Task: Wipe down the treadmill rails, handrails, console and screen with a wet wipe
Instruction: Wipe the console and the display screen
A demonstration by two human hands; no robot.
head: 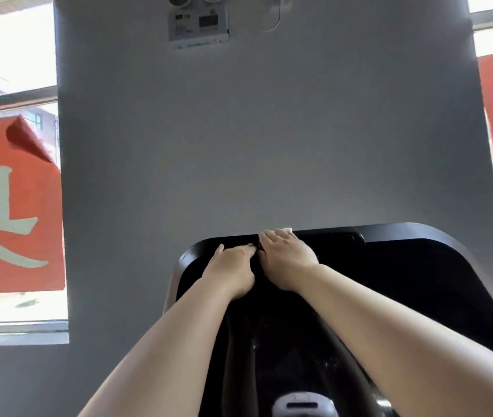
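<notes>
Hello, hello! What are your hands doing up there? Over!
Left hand flat on console. Right hand presses wipe at console's top edge. Nothing in the way. Over.

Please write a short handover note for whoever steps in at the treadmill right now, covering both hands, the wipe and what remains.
Left hand: lies on the top of the black console, left of centre, fingers pointing toward the far edge; no wipe visible under it.
Right hand: lies flat beside the left one at the console's top edge, pressing on the wet wipe; only a white corner shows beyond the fingertips.
Done: cannot tell from this view which surfaces are already wiped.
Left: finish along the console's top edge, then the screen, handrails and rails; the rails are not in view here.
</notes>
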